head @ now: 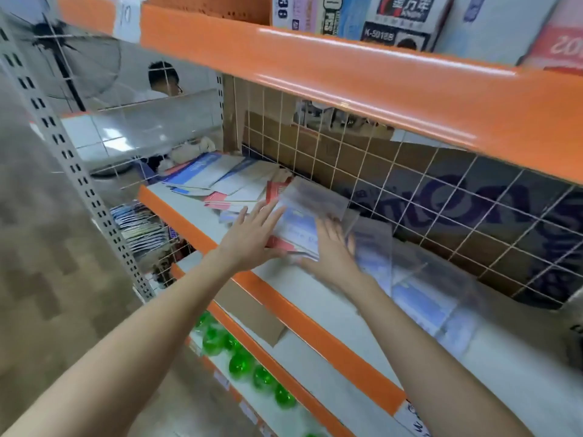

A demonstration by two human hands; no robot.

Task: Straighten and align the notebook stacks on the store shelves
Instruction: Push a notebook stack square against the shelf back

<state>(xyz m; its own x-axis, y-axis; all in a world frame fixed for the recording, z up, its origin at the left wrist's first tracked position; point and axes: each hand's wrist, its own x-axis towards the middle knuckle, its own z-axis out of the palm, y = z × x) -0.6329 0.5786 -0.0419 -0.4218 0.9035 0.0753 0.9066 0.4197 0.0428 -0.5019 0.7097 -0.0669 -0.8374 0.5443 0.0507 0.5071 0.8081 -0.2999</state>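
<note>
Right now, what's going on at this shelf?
A person is tidying notebooks on an orange-edged store shelf. Both hands lie flat with straight fingers on one stack of plastic-wrapped notebooks: the left hand presses its left side, the right hand its near right corner. The stack sits skewed. Further left, other notebooks lie fanned out and untidy. More wrapped notebooks lie to the right.

The shelf edge (315,329) is glossy orange painted metal, its deck matt pale board. On it, the notebooks (296,228) sit in shiny clear plastic wrap over paper covers. Behind them, thin white-coated wire mesh (410,190) fronts dull brown cardboard (315,146). Below the shelf, green bottles (239,364) look glassy-smooth plastic.
</note>
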